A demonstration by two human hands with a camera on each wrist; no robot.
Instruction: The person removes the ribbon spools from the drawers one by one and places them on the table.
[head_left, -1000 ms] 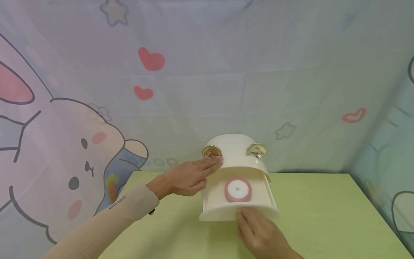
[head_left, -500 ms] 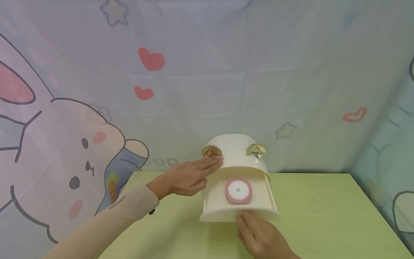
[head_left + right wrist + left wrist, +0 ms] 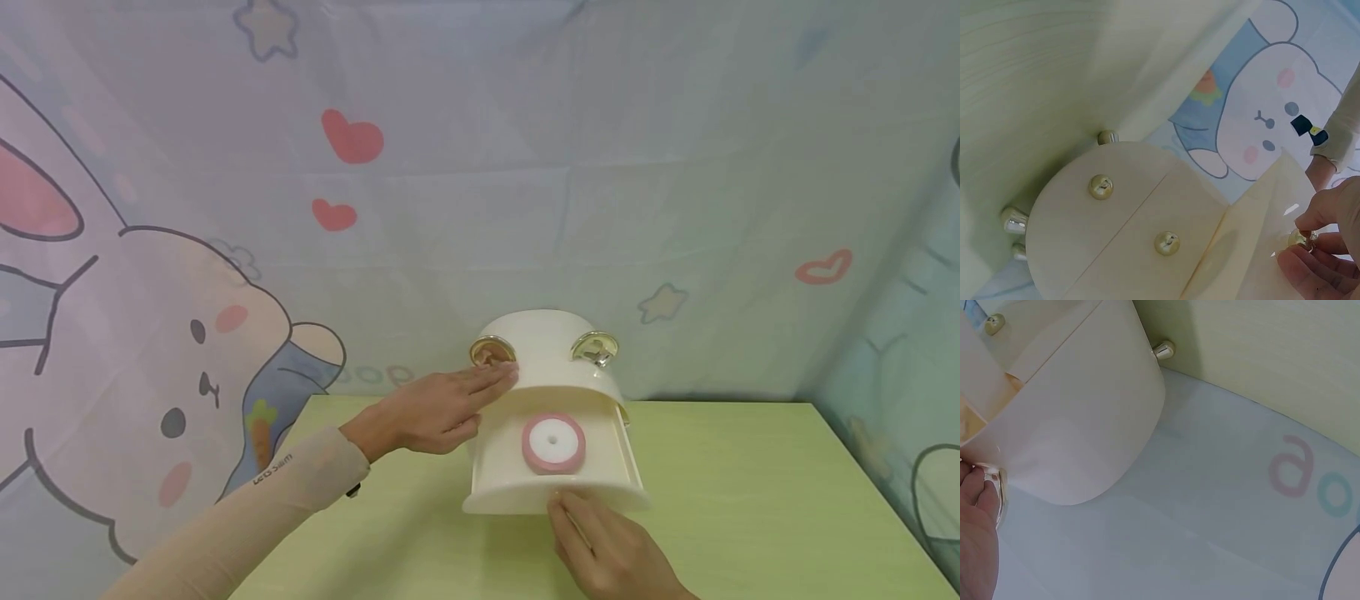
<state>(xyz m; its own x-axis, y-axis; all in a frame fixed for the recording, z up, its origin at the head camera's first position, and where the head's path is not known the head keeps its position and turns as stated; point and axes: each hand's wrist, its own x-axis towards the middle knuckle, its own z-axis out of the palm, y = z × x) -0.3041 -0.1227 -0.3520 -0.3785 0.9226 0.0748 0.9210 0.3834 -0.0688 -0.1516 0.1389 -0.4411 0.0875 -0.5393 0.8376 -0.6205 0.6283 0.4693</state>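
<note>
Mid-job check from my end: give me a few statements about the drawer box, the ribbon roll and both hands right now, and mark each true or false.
1. The drawer of the cream box stands pulled out. True.
2. A pink ribbon roll lies flat in the drawer. True.
3. The left hand holds the ribbon roll. False: it rests with straight fingers against the box's left side, near a gold ring fitting.
4. The right hand hangs away from the drawer. False: it pinches the gold knob on the drawer's front.
5. The box stands on a red table. False: the table is light green.
</note>
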